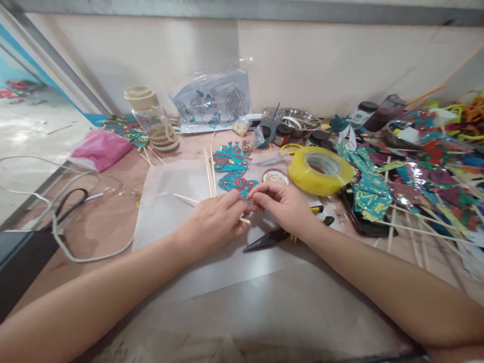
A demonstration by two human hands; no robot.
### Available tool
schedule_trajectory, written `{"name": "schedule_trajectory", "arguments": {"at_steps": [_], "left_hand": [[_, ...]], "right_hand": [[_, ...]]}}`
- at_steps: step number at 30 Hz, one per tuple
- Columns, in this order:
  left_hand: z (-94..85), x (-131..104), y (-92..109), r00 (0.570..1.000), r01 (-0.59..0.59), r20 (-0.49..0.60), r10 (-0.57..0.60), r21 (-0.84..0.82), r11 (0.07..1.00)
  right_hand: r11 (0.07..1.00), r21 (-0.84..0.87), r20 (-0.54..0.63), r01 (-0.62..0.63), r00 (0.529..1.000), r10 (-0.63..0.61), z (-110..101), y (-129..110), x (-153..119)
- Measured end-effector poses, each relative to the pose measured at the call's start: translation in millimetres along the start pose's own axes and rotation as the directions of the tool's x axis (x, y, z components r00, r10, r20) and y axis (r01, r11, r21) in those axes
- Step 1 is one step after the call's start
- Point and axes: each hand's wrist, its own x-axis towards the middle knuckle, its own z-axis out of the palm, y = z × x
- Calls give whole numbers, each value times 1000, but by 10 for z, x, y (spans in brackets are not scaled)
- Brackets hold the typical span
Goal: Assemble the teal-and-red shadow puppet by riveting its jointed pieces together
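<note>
My left hand (217,221) is closed around a thin wooden stick (184,198), whose ends stick out on both sides of it. Close beside it, my right hand (278,202) pinches at something too small to make out, near the lower end of a teal and red patterned cutout (231,164). More sticks (209,171) lie left of the cutout. Below my right hand are black and yellow pliers (266,240). A small round lid of tiny pieces (276,176) sits just behind that hand.
A yellow tape roll (321,170) stands right of the lid. Decorated cutouts on sticks (372,189) crowd the right side over a dark phone. Jars, a bottle (161,128) and a bagged drawing (212,101) line the back. A pink cloth (101,150) and white cable (94,259) lie left.
</note>
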Motion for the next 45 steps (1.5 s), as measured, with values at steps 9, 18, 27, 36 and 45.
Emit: {"name": "schedule_trajectory", "arguments": {"at_steps": [9, 18, 27, 36, 45], "left_hand": [[-27, -14, -128, 975, 137, -137, -176, -254, 958], [14, 2, -118, 976, 98, -167, -136, -218, 971], [8, -4, -142, 981, 79, -155, -120, -248, 965], [-18, -5, -129, 972, 81, -197, -126, -221, 972], [-5, 3, -124, 975, 77, -192, -110, -172, 982]], "right_hand": [[989, 113, 61, -94, 994, 88, -13, -1, -20], [991, 32, 65, -133, 989, 131, 13, -17, -30], [968, 165, 151, -188, 975, 164, 13, -17, -18], [982, 130, 111, -135, 987, 121, 6, -42, -15], [987, 74, 128, -140, 983, 130, 25, -23, -36]]}}
